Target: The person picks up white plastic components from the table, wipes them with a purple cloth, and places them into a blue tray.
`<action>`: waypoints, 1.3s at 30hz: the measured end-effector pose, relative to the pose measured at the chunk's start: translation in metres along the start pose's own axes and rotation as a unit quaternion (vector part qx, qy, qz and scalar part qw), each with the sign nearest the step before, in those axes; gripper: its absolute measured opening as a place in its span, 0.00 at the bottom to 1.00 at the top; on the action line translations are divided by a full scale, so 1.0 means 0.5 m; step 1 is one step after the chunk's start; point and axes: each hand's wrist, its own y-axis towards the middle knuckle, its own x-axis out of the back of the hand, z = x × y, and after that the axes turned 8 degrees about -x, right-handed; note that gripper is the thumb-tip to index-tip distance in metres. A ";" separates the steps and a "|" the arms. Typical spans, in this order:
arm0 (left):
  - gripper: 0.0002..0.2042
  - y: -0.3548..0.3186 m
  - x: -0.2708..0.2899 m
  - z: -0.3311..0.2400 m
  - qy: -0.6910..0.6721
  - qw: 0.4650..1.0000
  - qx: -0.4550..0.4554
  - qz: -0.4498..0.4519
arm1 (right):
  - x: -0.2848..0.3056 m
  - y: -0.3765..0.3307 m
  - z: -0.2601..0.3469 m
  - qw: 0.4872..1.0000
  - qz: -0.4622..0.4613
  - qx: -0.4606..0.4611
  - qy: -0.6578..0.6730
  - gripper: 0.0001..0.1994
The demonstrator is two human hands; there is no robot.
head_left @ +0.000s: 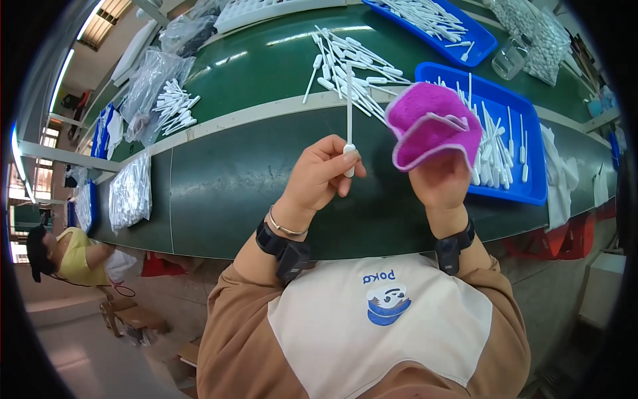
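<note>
Droppers (364, 85), white and slim, lay about a workroom with lit tubes (61, 83) along its left side. Another person in a yellow top (78, 256) was past the desk's left end, and red seats (561, 239) stood below the near right corner. Dark green and slightly shiny, the desk (219, 186) ran across the view, a pale rail (229, 122) parting its near strip from the far side. Two blue trays of droppers took up the right: the near tray (538, 166) lay across the rail, probably for easy reach, while the far tray (485, 40) sat toward the far edge. Toward the left end was a clear bag (131, 193). A loose heap (332, 50) was spread just beyond the rail, likely so single pieces could be picked out. The right hand (442, 183) was raised just beside the near tray with a magenta cloth (435, 123) over its fingers, seemingly to keep the soft side ready; I could not tell whether they were closed beneath it. The left hand (322, 169) pinched one dropper (349, 120) by its bulb, upright over the near strip, perhaps to leave the long stem free.
</note>
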 end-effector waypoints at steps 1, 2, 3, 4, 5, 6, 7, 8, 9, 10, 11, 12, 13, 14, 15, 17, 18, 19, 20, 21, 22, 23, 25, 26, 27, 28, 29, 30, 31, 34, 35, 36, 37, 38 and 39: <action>0.05 0.002 0.000 0.003 -0.002 1.000 0.000 -0.001 | 0.000 0.000 -0.003 1.000 0.002 0.000 -0.003 0.27; 0.05 0.002 0.000 0.006 -0.005 1.000 -0.003 0.000 | 0.004 -0.002 -0.007 0.999 0.041 -0.006 -0.005 0.27; 0.05 0.001 -0.001 0.010 0.003 1.000 -0.011 -0.010 | 0.008 -0.005 -0.011 0.997 0.080 -0.011 -0.007 0.27; 0.05 -0.001 0.000 0.014 0.010 1.000 -0.016 -0.018 | 0.010 -0.009 -0.015 0.993 0.116 -0.015 -0.009 0.28; 0.05 -0.002 0.002 0.017 0.017 0.999 -0.021 -0.026 | 0.007 -0.012 -0.021 0.993 0.115 -0.013 -0.011 0.28; 0.05 -0.004 0.005 0.021 0.016 0.999 -0.020 -0.024 | 0.002 -0.016 -0.031 0.993 0.101 -0.058 -0.030 0.28; 0.05 -0.007 0.007 0.025 0.025 0.999 -0.026 -0.017 | -0.004 -0.019 -0.043 0.990 0.087 -0.103 -0.048 0.28; 0.04 -0.010 0.009 0.030 0.035 0.999 -0.031 -0.010 | -0.009 -0.019 -0.053 0.984 0.071 -0.148 -0.066 0.29; 0.04 -0.012 0.008 0.035 0.042 0.998 -0.036 -0.005 | -0.010 -0.019 -0.059 0.984 0.068 -0.148 -0.068 0.29; 0.04 -0.013 0.004 0.041 0.039 0.999 -0.034 -0.003 | -0.009 -0.020 -0.064 0.984 0.059 -0.156 -0.070 0.28; 0.05 -0.013 -0.003 0.048 0.087 0.993 -0.076 -0.008 | -0.007 -0.022 -0.070 0.983 0.050 -0.163 -0.072 0.27; 0.05 -0.012 -0.010 0.055 0.135 0.984 -0.117 -0.012 | -0.003 -0.024 -0.075 0.982 0.040 -0.170 -0.073 0.26; 0.06 -0.011 -0.016 0.062 0.183 0.970 -0.158 -0.017 | 0.003 -0.026 -0.081 0.982 0.035 -0.170 -0.075 0.26; 0.06 -0.011 -0.017 0.064 0.180 0.971 -0.154 -0.014 | 0.011 -0.030 -0.089 0.969 0.056 -0.168 -0.173 0.24; 0.07 -0.011 -0.015 0.064 0.269 0.945 -0.185 0.002 | 0.016 -0.033 -0.094 0.945 0.076 -0.165 -0.270 0.22; 0.10 -0.013 -0.012 0.065 0.437 0.865 -0.243 0.035 | 0.024 -0.041 -0.097 0.913 0.090 -0.162 -0.364 0.20; 0.10 -0.014 -0.013 0.065 0.435 0.867 -0.240 0.039 | 0.024 -0.044 -0.096 0.911 0.084 -0.171 -0.366 0.19; 0.10 -0.014 -0.010 0.063 0.465 0.845 -0.261 0.032 | 0.023 -0.043 -0.096 0.909 0.082 -0.179 -0.367 0.18; 0.11 -0.013 -0.009 0.062 0.495 0.821 -0.283 0.025 | 0.023 -0.042 -0.096 0.907 0.079 -0.187 -0.368 0.17; 0.12 -0.013 -0.010 0.064 0.524 0.796 -0.303 0.019 | 0.022 -0.040 -0.095 0.908 0.076 -0.187 -0.367 0.17; 0.12 -0.012 -0.010 0.070 0.524 0.796 -0.302 0.022 | 0.022 -0.035 -0.094 0.918 0.042 -0.171 -0.354 0.16; 0.10 -0.011 -0.009 0.079 0.533 0.795 -0.286 0.039 | 0.021 -0.030 -0.091 0.927 0.008 -0.155 -0.340 0.15; 0.08 -0.020 -0.015 0.097 0.551 0.792 -0.253 0.067 | 0.014 -0.022 -0.073 0.934 -0.028 -0.144 -0.327 0.15; 0.08 -0.020 -0.022 0.098 0.551 0.793 -0.252 0.068 | 0.012 -0.009 -0.055 0.954 -0.044 -0.117 -0.271 0.14; 0.08 -0.020 -0.033 0.093 0.475 0.866 -0.147 0.060 | 0.010 0.004 -0.037 0.971 -0.061 -0.088 -0.215 0.13; 0.07 -0.021 -0.044 0.088 0.389 0.919 -0.038 0.050 | 0.011 0.009 -0.029 0.983 -0.077 -0.059 -0.158 0.13; 0.07 -0.022 -0.052 0.086 0.295 0.952 0.071 0.039 | 0.014 0.005 -0.028 0.983 -0.079 -0.058 -0.158 0.13; 0.07 -0.023 -0.047 0.096 0.295 0.952 0.073 0.040 | 0.015 0.001 -0.032 0.986 -0.069 -0.074 -0.136 0.13; 0.07 -0.024 -0.031 0.110 0.158 0.985 0.062 0.023 | 0.014 -0.002 -0.037 0.988 -0.059 -0.088 -0.113 0.13; 0.07 -0.020 -0.018 0.120 -0.121 0.992 0.037 -0.012 | 0.006 -0.030 -0.063 0.980 -0.006 -0.108 -0.168 0.13; 0.08 -0.014 -0.033 0.107 -0.138 0.988 0.047 -0.057 | 0.004 -0.043 -0.073 0.962 0.034 -0.114 -0.245 0.13; 0.08 -0.009 -0.049 0.091 -0.153 0.981 0.056 -0.103 | 0.003 -0.047 -0.079 0.937 0.076 -0.120 -0.319 0.13; 0.09 -0.005 -0.056 0.083 -0.168 0.972 0.064 -0.150 | 0.004 -0.045 -0.078 0.938 0.077 -0.119 -0.318 0.13; 0.09 -0.006 -0.052 0.085 -0.166 0.973 0.064 -0.149 | 0.007 -0.043 -0.075 0.950 0.056 -0.129 -0.280 0.13; 0.08 -0.013 -0.049 0.093 -0.059 0.993 0.008 -0.100 | 0.007 -0.043 -0.069 0.959 0.035 -0.140 -0.243 0.13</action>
